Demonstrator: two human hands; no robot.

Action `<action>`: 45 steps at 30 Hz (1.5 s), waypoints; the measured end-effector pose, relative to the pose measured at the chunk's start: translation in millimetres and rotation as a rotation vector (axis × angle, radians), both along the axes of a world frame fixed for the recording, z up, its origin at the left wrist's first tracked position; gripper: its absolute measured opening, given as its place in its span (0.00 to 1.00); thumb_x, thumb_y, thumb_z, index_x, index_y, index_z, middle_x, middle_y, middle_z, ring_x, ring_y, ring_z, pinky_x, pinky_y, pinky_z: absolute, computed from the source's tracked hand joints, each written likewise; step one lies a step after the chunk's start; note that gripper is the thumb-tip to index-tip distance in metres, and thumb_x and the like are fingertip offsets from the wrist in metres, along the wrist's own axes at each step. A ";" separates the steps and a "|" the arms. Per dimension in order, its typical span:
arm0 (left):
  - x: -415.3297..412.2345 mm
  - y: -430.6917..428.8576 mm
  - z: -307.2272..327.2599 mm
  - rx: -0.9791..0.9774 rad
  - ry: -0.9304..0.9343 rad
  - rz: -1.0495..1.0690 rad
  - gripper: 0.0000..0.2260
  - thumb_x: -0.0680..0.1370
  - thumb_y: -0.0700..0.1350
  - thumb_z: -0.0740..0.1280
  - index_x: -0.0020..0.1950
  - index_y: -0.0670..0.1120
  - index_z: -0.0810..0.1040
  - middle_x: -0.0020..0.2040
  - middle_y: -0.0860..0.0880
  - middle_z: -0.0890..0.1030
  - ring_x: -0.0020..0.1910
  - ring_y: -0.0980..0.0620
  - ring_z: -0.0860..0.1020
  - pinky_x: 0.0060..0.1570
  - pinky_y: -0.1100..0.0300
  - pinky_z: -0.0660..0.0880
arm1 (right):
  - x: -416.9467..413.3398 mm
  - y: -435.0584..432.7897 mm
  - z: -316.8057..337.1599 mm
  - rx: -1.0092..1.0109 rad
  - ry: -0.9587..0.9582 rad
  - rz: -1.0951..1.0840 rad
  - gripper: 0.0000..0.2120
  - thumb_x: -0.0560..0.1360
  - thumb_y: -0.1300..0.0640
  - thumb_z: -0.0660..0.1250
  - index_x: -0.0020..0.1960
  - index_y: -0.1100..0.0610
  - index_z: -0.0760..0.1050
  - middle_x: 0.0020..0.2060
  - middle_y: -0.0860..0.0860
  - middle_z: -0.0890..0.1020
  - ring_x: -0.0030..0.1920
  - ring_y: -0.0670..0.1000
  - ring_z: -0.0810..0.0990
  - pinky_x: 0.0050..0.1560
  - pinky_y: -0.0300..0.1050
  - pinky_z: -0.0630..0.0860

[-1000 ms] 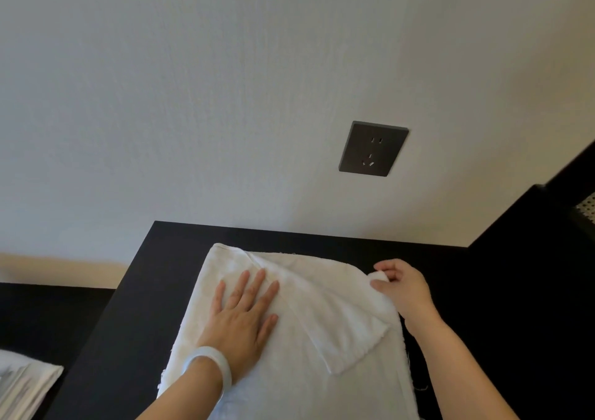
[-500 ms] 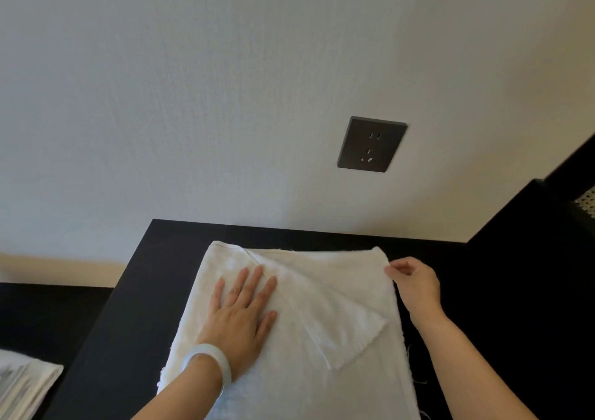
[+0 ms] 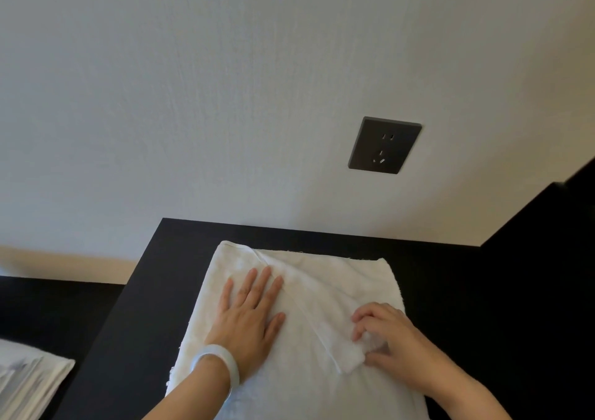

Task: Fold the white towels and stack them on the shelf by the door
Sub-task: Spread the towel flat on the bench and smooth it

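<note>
While the towel [image 3: 289, 390] is lying spread over the dark desk [image 3: 128, 339] in the lower middle of the frame, the left hand [image 3: 249, 326] is pressing flat on its left half. That hand's grip is spread: the fingers are lying straight and slightly apart, pointing toward the top of the frame, and are closing on nothing. A pale bracelet [image 3: 222, 363] is sitting round the left wrist, just below the hand.

The right hand [image 3: 391, 342] is resting on the towel's lower right part, its grip pinching the corner of the flap [image 3: 328, 294]: the fingers are curling down over the cloth and the thumb is closing on it from the lower side. The flap is lying as a folded-over layer of the same towel, and its slanting edge is running from the towel's upper left corner down to the pinched corner, passing just right of the left fingertips.

The towel's far edge is lying near the wall [image 3: 193, 97], with a narrow strip of desk showing between them, and its near end is running off the bottom edge of the frame.

A dark socket [image 3: 384, 145] is sitting on the wall in the upper right, well above the towel. At the lower left corner, a stack [image 3: 25, 384] of white folded layers is lying well apart from the towel.
</note>
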State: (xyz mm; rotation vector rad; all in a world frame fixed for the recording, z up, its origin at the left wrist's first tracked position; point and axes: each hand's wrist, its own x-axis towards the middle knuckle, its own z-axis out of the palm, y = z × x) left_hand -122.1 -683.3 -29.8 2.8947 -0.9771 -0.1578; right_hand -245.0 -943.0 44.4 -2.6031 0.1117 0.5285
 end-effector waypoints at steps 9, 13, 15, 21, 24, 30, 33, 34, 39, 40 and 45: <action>22.0 3.8 25.1 -0.267 0.135 0.034 0.41 0.71 0.71 0.31 0.80 0.56 0.51 0.79 0.58 0.48 0.78 0.59 0.45 0.74 0.58 0.35 | 33.0 -19.6 -5.0 0.291 -0.388 -0.847 0.06 0.78 0.59 0.68 0.42 0.56 0.77 0.37 0.53 0.81 0.38 0.53 0.80 0.38 0.47 0.74; 57.3 2.5 47.2 -0.207 0.032 0.092 0.22 0.83 0.54 0.51 0.78 0.54 0.59 0.78 0.55 0.58 0.78 0.55 0.53 0.76 0.55 0.42 | 50.9 -29.2 -12.5 0.174 -0.265 -0.909 0.02 0.79 0.59 0.66 0.51 0.54 0.75 0.44 0.48 0.78 0.43 0.46 0.78 0.36 0.39 0.70; 79.6 3.1 56.2 -0.138 0.037 0.136 0.21 0.84 0.49 0.55 0.77 0.54 0.60 0.77 0.55 0.61 0.77 0.54 0.57 0.77 0.54 0.47 | 59.9 -31.3 -12.7 0.185 -0.265 -0.924 0.03 0.78 0.59 0.68 0.50 0.53 0.74 0.44 0.48 0.78 0.42 0.46 0.78 0.35 0.39 0.70; 134.9 10.7 74.2 0.038 0.164 0.076 0.10 0.80 0.46 0.62 0.60 0.56 0.75 0.59 0.57 0.76 0.63 0.52 0.70 0.63 0.55 0.62 | 83.6 -39.3 -17.2 0.210 -0.269 -0.977 0.07 0.75 0.59 0.71 0.49 0.54 0.74 0.43 0.49 0.78 0.42 0.47 0.76 0.38 0.41 0.70; 145.6 14.9 82.3 -0.013 0.204 0.020 0.05 0.78 0.44 0.64 0.49 0.55 0.77 0.48 0.58 0.77 0.52 0.54 0.69 0.58 0.57 0.63 | 85.8 -40.5 -21.2 0.209 -0.262 -0.999 0.05 0.74 0.61 0.72 0.44 0.55 0.76 0.42 0.50 0.80 0.42 0.48 0.77 0.36 0.42 0.69; 164.1 28.6 88.3 0.027 0.479 -0.059 0.04 0.77 0.52 0.70 0.47 0.58 0.76 0.47 0.61 0.76 0.50 0.56 0.76 0.54 0.61 0.71 | 83.4 -40.5 -22.9 0.291 -0.285 -0.989 0.06 0.75 0.64 0.71 0.44 0.54 0.79 0.42 0.52 0.82 0.42 0.50 0.80 0.37 0.43 0.72; 169.4 30.6 92.8 0.076 0.492 -0.079 0.06 0.81 0.52 0.64 0.56 0.54 0.78 0.51 0.60 0.77 0.53 0.56 0.77 0.56 0.61 0.73 | 80.5 -47.5 -22.2 0.279 -0.270 -0.970 0.05 0.77 0.63 0.68 0.43 0.57 0.80 0.40 0.54 0.82 0.41 0.52 0.80 0.37 0.44 0.71; 171.2 30.8 93.4 0.046 0.471 -0.075 0.08 0.82 0.51 0.62 0.56 0.52 0.78 0.52 0.58 0.78 0.53 0.56 0.77 0.56 0.62 0.72 | 79.9 -50.5 -22.2 0.263 -0.282 -0.969 0.06 0.77 0.63 0.67 0.42 0.57 0.79 0.39 0.54 0.81 0.40 0.53 0.79 0.36 0.44 0.70; 170.6 23.2 83.1 0.022 0.330 -0.008 0.11 0.84 0.44 0.59 0.59 0.46 0.79 0.55 0.51 0.76 0.52 0.52 0.74 0.51 0.65 0.67 | 81.9 -49.5 -23.4 0.144 -0.287 -0.963 0.06 0.80 0.61 0.64 0.44 0.58 0.76 0.39 0.52 0.78 0.38 0.49 0.75 0.33 0.42 0.66; 168.8 21.2 79.4 0.009 0.323 0.002 0.11 0.83 0.44 0.59 0.59 0.47 0.80 0.55 0.51 0.75 0.51 0.53 0.74 0.50 0.65 0.66 | 82.8 -47.3 -24.4 0.135 -0.297 -0.967 0.06 0.80 0.61 0.63 0.45 0.57 0.75 0.40 0.52 0.78 0.38 0.49 0.75 0.33 0.42 0.67; 156.8 24.4 66.2 -0.386 0.422 0.229 0.12 0.80 0.44 0.66 0.63 0.53 0.76 0.53 0.51 0.75 0.48 0.51 0.78 0.50 0.60 0.75 | 83.8 -41.0 -29.5 0.032 -0.346 -0.990 0.04 0.81 0.56 0.64 0.50 0.56 0.74 0.44 0.52 0.78 0.40 0.50 0.77 0.35 0.44 0.72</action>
